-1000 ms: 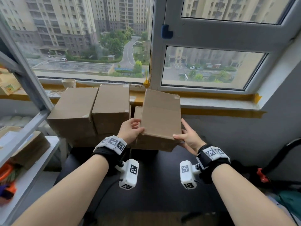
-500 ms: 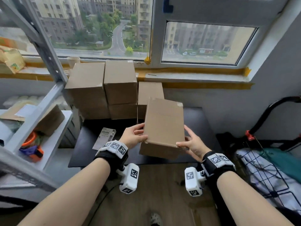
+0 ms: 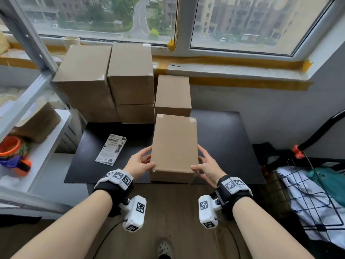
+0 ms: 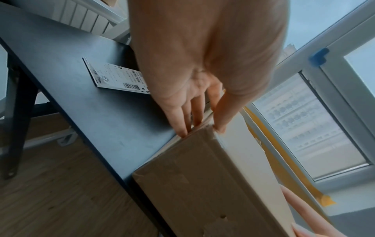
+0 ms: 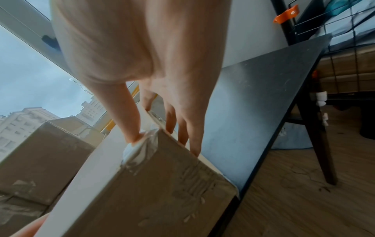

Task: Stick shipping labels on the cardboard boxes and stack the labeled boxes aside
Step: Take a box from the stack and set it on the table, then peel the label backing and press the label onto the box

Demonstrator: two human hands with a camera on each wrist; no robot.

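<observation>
I hold the cardboard box [image 3: 174, 144] between both hands at the counter's [image 3: 227, 146] near edge: my left hand [image 3: 139, 163] grips its left side, my right hand [image 3: 207, 165] its right, thumbs on top, fingers down the sides. The shipping label [image 3: 111, 150] lies toward the counter's left edge. The other boxes [image 3: 119, 81] stand stacked at the far left corner.

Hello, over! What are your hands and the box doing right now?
Left hand and right hand grip cardboard box by its sides at table's near edge. Shipping label lies left, unstuck. Nothing blocking.
</observation>
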